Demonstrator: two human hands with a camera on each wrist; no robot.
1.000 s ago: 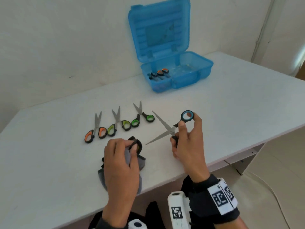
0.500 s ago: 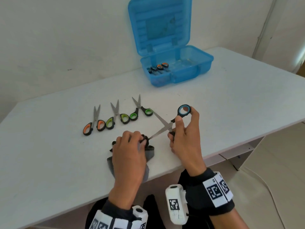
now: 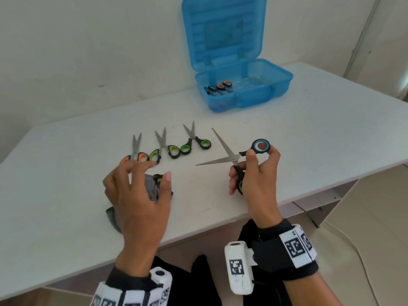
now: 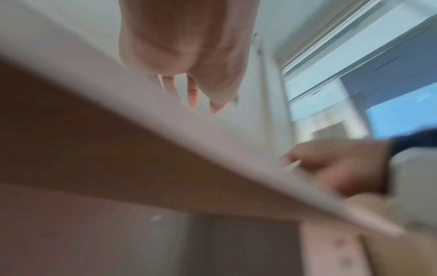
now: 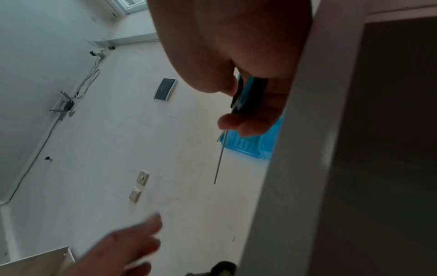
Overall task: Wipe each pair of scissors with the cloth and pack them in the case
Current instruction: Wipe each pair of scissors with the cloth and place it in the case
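The right hand [image 3: 256,173] holds the blue-handled scissors [image 3: 234,157] just above the near edge of the white table [image 3: 309,140], with its fingers curled round the lower black handle and a fingertip poked through the upper loop, whose black ring has a pale blue lining. The two plain steel blades are spread wide apart in a V, one pointing away toward the wall and the other pointing left toward the left hand [image 3: 139,195]. That hand hovers with its fingers spread and loosely bent over the grey cloth [image 3: 152,188], which lies crumpled on the table with dark edging; whether the palm touches the cloth cannot be told. Beyond the left hand three more pairs lie in a row, blades away: the orange-handled scissors [image 3: 135,151], the yellow-green scissors [image 3: 163,146] and the green-handled scissors [image 3: 194,140]. At the far side stands the blue case [image 3: 265,89], translucent plastic, lid upright, with two packed pairs [image 3: 218,87] lying in its left part, one with orange loops. The left wrist view is too blurred to add detail
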